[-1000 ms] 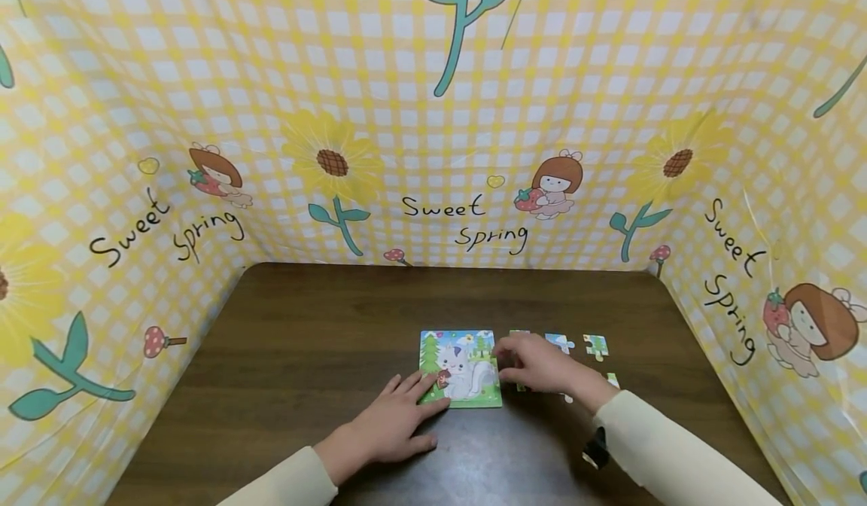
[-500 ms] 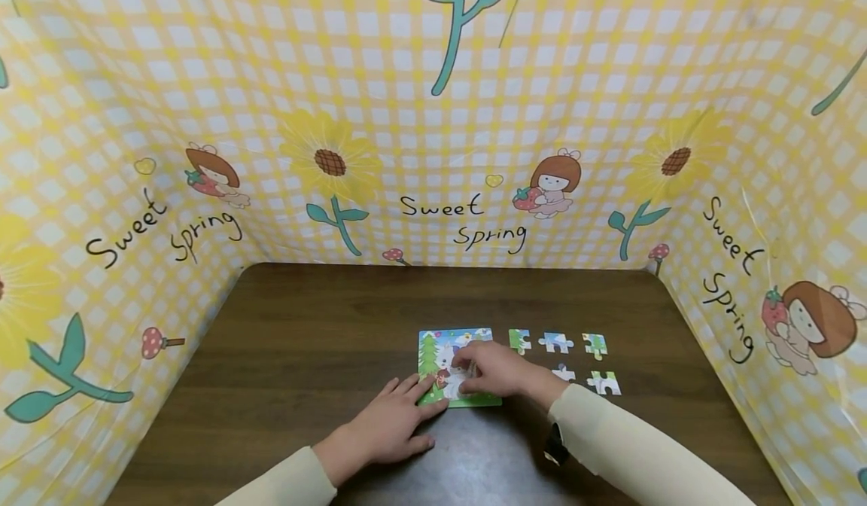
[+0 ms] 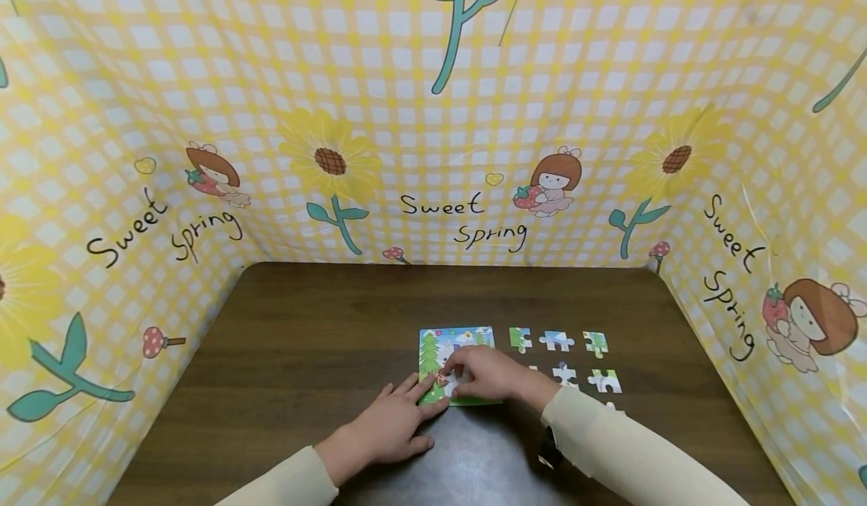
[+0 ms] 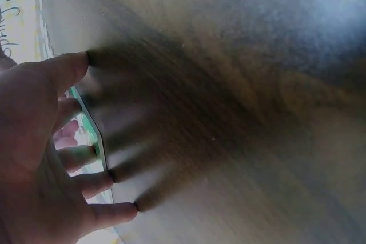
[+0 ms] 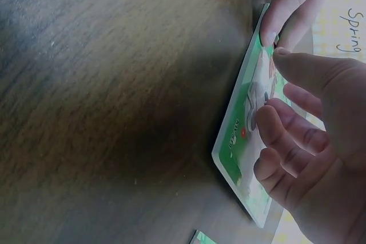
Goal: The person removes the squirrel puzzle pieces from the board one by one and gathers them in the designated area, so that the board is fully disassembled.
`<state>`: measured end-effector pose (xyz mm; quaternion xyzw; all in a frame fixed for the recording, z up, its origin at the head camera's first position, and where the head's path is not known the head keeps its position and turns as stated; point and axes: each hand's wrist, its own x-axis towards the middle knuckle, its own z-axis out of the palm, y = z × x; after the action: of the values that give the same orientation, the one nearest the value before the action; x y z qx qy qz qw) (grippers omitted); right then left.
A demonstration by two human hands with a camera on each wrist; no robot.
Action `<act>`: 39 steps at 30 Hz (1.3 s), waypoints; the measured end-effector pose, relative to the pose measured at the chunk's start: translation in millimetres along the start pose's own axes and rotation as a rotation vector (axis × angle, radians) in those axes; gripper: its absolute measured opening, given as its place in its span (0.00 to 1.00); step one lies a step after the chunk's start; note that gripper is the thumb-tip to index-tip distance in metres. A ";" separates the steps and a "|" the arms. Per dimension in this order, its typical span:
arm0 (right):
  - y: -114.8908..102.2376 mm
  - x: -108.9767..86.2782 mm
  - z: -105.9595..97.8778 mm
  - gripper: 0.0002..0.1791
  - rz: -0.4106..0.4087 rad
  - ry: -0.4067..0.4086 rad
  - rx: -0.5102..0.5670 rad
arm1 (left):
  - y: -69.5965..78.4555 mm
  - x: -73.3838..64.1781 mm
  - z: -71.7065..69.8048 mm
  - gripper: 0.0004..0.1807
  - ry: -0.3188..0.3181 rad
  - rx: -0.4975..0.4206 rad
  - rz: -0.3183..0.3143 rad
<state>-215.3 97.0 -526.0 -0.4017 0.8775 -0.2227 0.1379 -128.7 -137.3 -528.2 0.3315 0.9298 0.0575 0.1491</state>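
A square puzzle board [image 3: 428, 352] with a white squirrel, a pine tree and green grass printed on it lies on the dark wooden table. My left hand [image 3: 389, 423] rests at its lower left, fingers spread, with fingertips on the board and the thumb on the table. Over the middle of the board my right hand [image 3: 491, 374] reaches in, thumb and forefinger bent down at the picture. In the right wrist view that thumb sits beside the left fingertips, and the other fingers are curled. Whether a piece is between thumb and forefinger is hidden.
Several loose puzzle pieces lie in rows right of the board, among them a sky-blue piece [image 3: 557, 340], a green-and-white piece [image 3: 604, 381] and a white piece [image 3: 564, 373]. A yellow checked cloth [image 3: 433, 137] walls the table [image 3: 325, 303] at the back and sides.
My right hand has moved left from the board's right edge to over its middle, uncovering loose pieces on the right. The left hand and the board have stayed in place.
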 end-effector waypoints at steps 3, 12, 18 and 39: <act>-0.5 0.9 0.8 0.17 0.018 -0.002 0.005 | -0.9 -0.5 1.8 0.36 0.001 -0.005 0.000; -1.8 4.1 3.4 0.18 0.064 -0.014 0.042 | 0.8 -1.8 1.7 0.35 0.008 -0.011 0.002; -4.3 4.2 3.0 0.17 0.068 -0.016 0.062 | 0.7 -1.0 1.5 0.35 0.005 -0.012 -0.001; -1.6 0.5 -3.5 0.16 0.131 0.002 -0.044 | 3.1 -2.1 0.6 0.34 -0.013 -0.030 -0.026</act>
<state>-216.0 96.7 -522.1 -0.3460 0.9068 -0.1945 0.1423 -125.1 -136.3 -527.7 0.3175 0.9321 0.0676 0.1608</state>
